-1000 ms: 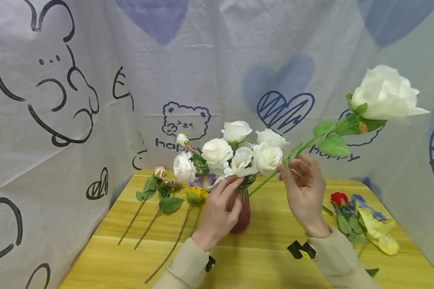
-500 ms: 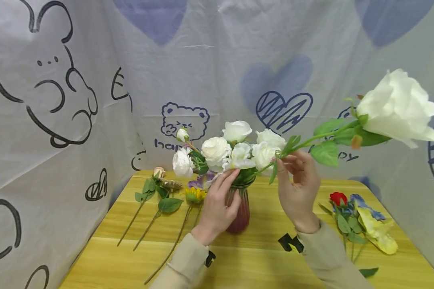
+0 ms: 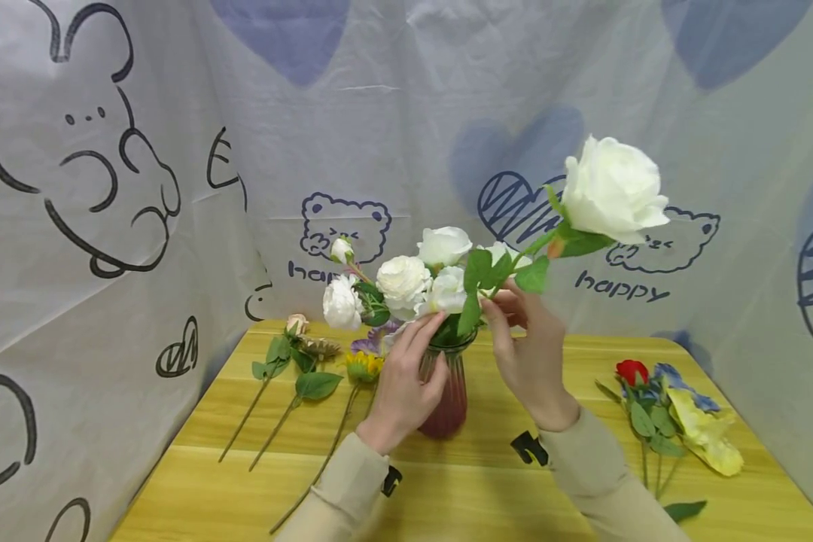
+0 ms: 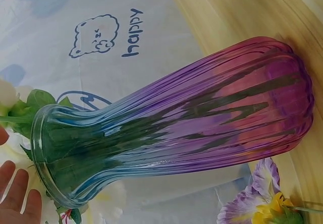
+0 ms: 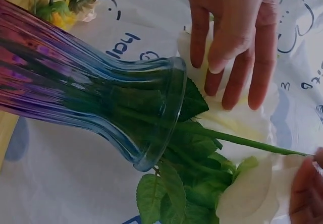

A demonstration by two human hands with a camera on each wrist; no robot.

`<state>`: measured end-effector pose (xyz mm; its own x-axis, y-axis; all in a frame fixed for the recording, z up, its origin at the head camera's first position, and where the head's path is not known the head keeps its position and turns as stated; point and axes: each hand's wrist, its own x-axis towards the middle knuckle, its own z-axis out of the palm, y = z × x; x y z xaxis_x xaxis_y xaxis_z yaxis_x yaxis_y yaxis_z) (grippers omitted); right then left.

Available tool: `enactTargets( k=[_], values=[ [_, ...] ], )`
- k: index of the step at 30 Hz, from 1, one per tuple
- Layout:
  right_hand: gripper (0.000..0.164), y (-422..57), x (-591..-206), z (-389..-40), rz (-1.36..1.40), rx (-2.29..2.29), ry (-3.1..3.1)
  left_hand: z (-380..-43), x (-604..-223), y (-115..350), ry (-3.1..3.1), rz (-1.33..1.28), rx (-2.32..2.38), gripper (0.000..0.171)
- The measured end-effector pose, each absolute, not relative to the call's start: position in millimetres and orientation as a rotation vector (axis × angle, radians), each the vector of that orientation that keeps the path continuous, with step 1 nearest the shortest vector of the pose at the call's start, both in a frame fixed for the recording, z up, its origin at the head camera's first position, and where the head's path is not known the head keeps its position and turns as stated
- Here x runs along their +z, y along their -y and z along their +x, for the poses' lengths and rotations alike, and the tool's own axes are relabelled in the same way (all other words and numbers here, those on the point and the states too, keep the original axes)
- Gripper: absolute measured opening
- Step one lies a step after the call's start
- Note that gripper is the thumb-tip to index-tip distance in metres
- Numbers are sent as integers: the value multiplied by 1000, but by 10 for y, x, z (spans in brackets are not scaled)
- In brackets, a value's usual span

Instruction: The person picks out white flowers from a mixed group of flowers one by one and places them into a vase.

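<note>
A ribbed glass vase [image 3: 447,403], blue-green at the mouth and purple-pink below, stands upright with a bunch of white flowers [image 3: 404,282] in it. My right hand [image 3: 531,357] pinches the green stem [image 5: 247,142] of a large white rose [image 3: 616,188], whose bloom leans out to the upper right. In the right wrist view that stem runs into the vase mouth among leaves. My left hand [image 3: 406,380] is beside the vase's neck, its fairly straight fingers [image 5: 260,72] against the white petals. Stems show through the glass in the left wrist view.
Left of the vase lie a yellow sunflower [image 3: 363,367], a purple flower [image 3: 374,339] and other long-stemmed flowers on the wooden table [image 3: 196,489]. At the right lie a red rose [image 3: 631,372] and a yellow flower [image 3: 704,433]. A printed curtain [image 3: 406,135] encloses the table.
My right hand has moved left toward the vase with the rose. Its bloom first tipped right, then swung left, and the leaves now overlap the bunch. My left hand stays about in place.
</note>
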<state>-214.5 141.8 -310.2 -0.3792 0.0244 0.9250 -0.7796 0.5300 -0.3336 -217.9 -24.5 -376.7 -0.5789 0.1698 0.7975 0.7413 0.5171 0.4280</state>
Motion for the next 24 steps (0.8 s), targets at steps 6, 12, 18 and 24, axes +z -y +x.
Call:
enactTargets(
  k=[6,12,18,24],
  values=[
    [15,-1388,-3151,-2152,591,900,1945,-2206,-3768,245,2026,-741,-1003,52],
    [16,-1380,-3202,-2168,603,816,2055,-2216,-3744,257,2029,-755,-1042,57],
    [22,-1385,-3275,-2214,605,819,2164,-2199,-3746,271,2050,-743,-1049,61],
    [16,-1421,-3405,-2261,609,833,2195,-2183,-3773,281,2060,-728,-1056,57]
  ],
)
